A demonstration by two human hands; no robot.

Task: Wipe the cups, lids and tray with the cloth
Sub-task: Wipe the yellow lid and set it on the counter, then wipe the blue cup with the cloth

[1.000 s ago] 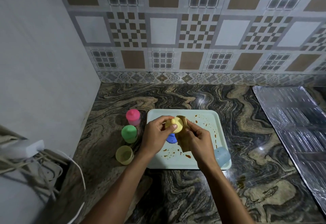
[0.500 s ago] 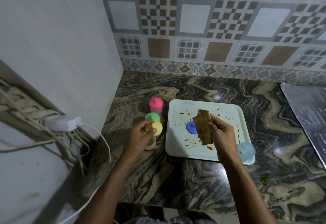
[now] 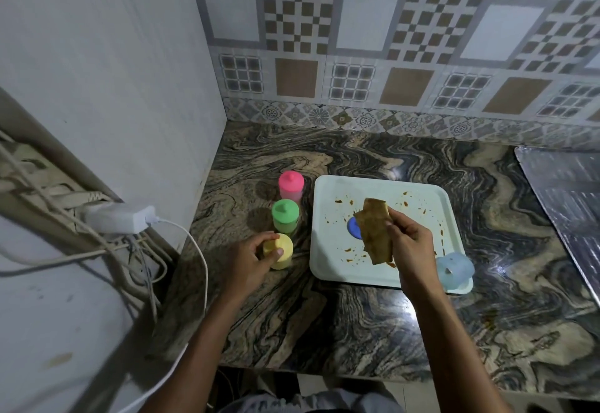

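My right hand [image 3: 407, 243] pinches the cloth [image 3: 373, 230] between thumb and fingers, closed tight on its upper edge; the cloth hangs folded over the tray [image 3: 328, 260], brown and already stained. My left hand [image 3: 250, 256] is curled around the yellow lid [image 3: 276, 247], fingers and thumb pressing it onto the yellow cup [image 3: 283, 258], which stands on the counter [image 3: 324, 321] just left of the tray. Can't tell if the lid is fully seated.

Risks, as I judge them: the cloth looks dirty, so wiping the tray with it could smear the brown spots rather than lift them. Pressing the lid off-centre could tip the yellow cup; it's light and stands near the counter's front edge. The blue cup [image 3: 454, 269] lies on its side at the tray's near right corner, partly over the rim; a sweep of my right wrist could roll it off the tray. The blue lid [image 3: 353, 227] sits on the tray partly behind the cloth, easy to drag along with a wipe.

Outward: green cup [image 3: 285, 217] and pink cup [image 3: 291, 185], both lidded, stand in a row behind the yellow one, off the tray. The tray has stains scattered across it. A charger [image 3: 120, 221] with cable hangs on the left wall, well apart from the cups.
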